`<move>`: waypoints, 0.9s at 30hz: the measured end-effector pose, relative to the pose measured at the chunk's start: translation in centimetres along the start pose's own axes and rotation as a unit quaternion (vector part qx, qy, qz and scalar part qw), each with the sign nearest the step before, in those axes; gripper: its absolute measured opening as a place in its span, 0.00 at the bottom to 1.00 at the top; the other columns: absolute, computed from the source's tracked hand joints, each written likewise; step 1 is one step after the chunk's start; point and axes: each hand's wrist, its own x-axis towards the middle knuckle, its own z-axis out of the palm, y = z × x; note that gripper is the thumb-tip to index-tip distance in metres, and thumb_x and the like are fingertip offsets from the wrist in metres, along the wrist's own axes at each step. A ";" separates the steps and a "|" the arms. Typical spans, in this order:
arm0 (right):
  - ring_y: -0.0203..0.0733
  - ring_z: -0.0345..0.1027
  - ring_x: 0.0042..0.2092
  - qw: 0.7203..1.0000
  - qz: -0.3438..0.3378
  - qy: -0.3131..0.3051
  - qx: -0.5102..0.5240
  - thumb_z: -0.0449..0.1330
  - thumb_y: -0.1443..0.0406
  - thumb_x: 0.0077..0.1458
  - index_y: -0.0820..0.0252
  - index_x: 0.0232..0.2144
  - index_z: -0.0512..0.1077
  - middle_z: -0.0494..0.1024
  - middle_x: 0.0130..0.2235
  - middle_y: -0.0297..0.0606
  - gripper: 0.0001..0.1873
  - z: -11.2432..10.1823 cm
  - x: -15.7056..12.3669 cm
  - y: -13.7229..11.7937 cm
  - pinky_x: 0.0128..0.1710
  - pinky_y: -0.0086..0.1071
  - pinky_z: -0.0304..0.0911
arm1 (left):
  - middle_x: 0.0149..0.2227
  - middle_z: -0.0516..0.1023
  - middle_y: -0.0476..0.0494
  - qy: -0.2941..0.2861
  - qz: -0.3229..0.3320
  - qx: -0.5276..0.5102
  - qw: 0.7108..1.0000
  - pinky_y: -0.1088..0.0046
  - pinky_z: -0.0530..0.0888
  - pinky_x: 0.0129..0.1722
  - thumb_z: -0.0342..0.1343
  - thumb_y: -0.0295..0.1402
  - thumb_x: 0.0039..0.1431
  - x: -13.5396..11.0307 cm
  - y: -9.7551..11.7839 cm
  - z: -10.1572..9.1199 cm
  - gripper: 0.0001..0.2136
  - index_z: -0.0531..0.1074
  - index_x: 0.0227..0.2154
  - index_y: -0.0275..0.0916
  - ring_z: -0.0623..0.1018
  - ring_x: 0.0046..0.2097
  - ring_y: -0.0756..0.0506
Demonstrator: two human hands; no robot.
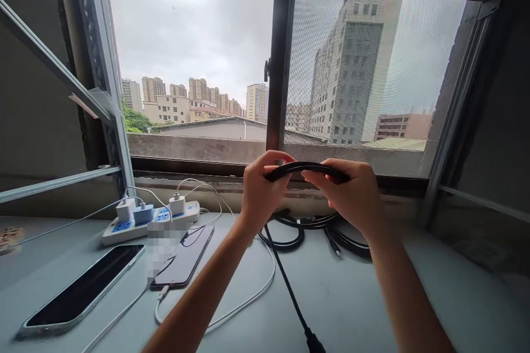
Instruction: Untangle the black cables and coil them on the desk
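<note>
Both hands hold up a black cable [306,166], bundled into a curved band that arches between them above the table. My left hand [267,185] is closed round the left end of the band. Its right end is pinched in my right hand [351,190], thumb underneath. A loose length of black cable [285,276] hangs from near my left hand and runs down to a dark plug [314,342] at the bottom edge. Behind and below my hands lie coiled black cables [290,242], with a connector end [337,252] showing.
A white power strip [188,212] with several chargers stands at the back left. A phone [85,287] and a second phone [182,265] with a white charging cable [248,300] lie on the table [351,309]. Metal frame bars [53,60] and a window [281,66] are beyond.
</note>
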 end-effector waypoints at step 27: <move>0.28 0.53 0.20 0.986 0.042 -0.160 0.026 0.63 0.54 0.48 0.59 0.43 0.78 0.66 0.19 0.28 0.23 2.1 1.6 4.4 0.18 0.25 0.49 | 0.12 0.54 0.57 -0.066 -0.205 0.020 0.976 0.78 0.46 0.15 0.62 0.50 0.43 1.8 -5.4 -0.5 0.23 0.61 0.13 0.37 0.52 0.14 0.58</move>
